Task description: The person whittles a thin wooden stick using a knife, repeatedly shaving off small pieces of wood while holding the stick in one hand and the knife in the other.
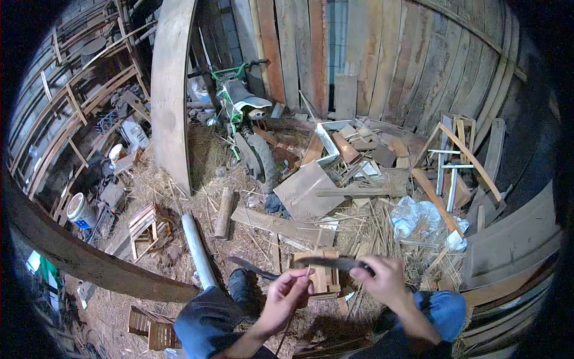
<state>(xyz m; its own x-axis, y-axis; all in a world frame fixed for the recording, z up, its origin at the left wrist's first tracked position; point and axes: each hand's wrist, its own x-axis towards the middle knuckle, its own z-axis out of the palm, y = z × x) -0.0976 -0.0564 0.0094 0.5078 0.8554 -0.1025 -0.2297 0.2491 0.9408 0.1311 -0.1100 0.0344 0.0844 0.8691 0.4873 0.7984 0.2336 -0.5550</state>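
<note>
My right hand (382, 281) is closed around the dark handle of a knife (329, 262), whose blade points left, across the front of my left hand. Pinched between the thumb and fingers of my left hand (289, 294) is a thin wooden stick (315, 248), its upper end rising by the blade and its lower part running down between my legs. A second dark blade (252, 267) juts out to the left, just beyond my left fingers. Behind the knife stands a small slatted wooden crate (324, 280), partly hidden by the blade and hands.
Straw and loose sticks (373, 239) cover the floor. A round post (199, 251) lies left of my boot (243, 293). Small slatted crates (152, 328) stand at lower left. A motorbike (248, 119), boards (308, 190) and a plastic bag (418, 218) are farther off.
</note>
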